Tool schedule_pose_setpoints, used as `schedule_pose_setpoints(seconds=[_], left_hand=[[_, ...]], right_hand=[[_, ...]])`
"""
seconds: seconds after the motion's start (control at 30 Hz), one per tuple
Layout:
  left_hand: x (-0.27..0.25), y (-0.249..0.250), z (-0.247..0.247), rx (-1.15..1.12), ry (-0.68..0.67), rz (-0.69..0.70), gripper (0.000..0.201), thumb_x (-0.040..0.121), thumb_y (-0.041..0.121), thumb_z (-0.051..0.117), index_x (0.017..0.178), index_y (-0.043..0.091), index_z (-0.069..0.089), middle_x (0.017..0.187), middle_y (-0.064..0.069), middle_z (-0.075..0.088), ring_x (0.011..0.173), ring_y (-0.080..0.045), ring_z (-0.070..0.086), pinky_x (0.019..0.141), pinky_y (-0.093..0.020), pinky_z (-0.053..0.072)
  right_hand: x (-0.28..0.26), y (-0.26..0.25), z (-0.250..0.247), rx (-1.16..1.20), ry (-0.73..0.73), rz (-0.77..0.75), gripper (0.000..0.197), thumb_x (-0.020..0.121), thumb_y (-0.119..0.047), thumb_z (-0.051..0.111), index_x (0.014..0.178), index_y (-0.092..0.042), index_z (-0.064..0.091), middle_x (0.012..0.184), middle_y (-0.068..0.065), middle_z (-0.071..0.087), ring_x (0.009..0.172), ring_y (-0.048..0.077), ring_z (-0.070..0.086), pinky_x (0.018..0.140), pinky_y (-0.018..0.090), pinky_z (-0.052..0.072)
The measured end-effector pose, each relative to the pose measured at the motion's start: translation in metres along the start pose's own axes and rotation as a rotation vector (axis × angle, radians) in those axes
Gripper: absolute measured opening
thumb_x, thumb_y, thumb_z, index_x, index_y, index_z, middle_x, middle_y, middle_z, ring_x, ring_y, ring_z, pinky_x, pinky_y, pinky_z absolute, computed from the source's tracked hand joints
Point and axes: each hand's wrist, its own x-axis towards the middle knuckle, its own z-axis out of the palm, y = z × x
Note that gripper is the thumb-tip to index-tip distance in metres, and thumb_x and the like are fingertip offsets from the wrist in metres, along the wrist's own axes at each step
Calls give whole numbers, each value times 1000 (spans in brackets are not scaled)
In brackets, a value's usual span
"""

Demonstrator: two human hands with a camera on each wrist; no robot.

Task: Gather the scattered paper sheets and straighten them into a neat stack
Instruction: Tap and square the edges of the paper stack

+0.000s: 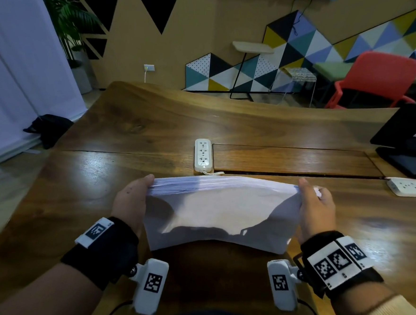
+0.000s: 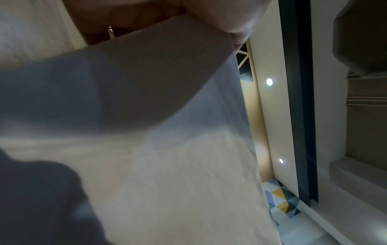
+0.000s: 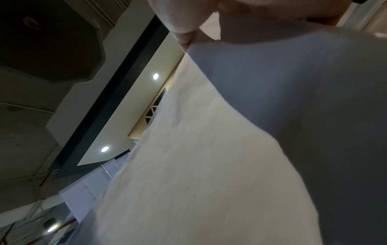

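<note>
Glossy wooden table with two white power strips and a black monitor stand.

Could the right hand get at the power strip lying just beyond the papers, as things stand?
Probably not yet. The right hand grips one end of the paper stack, the left hand the other. The power strip lies bare on the table with nothing blocking it, so the right hand need only let go.

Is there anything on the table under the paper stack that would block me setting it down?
Nothing visible does. Both hands, left and right, hold the stack by its sides above bare table. The nearest power strip lies just beyond its far edge.
</note>
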Motion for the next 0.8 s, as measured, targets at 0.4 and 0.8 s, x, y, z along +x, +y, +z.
schedule_pose_setpoints(seconds=[0.4,0.8], left_hand=[[-14,-3,-9,38,-207,286,40,48,40,69,84,25,58,67,9,70,58,0,64,51,-14,51],[-12,1,-7,87,-151,465,34,80,-1,61,58,25,60,85,3,68,72,0,64,58,-8,49]], right_hand=[[-7,-14,3,-74,61,-30,55,89,-38,51,134,-9,36,108,1,46,104,17,43,86,32,33],[-5,-12,5,-60,36,0,27,86,-40,55,98,-16,53,76,-1,47,77,15,48,70,28,42]])
